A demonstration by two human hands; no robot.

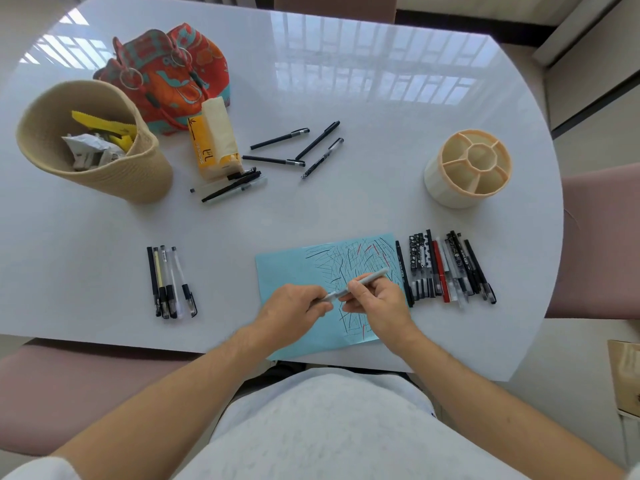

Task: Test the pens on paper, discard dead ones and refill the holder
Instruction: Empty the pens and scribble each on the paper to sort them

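A light blue sheet of paper (291,268), covered in scribbles on its right half, lies at the table's near edge. Above it my right hand (375,303) grips a pale grey pen (369,279) by its barrel, and my left hand (294,311) pinches the pen's near end, which may be its cap. A row of several pens (446,268) lies right of the paper. A smaller row of pens (169,282) lies to its left. Further back, loose black pens (301,147) are scattered. The cream pen holder (467,168), with its divided compartments, stands empty at the right.
A woven basket (93,143) holding crumpled paper and yellow scraps stands at the far left. Behind it are a red patterned bag (169,74) and a tissue pack (214,140). More pens (232,185) lie by the tissue pack. Pink chairs flank the white table (346,98).
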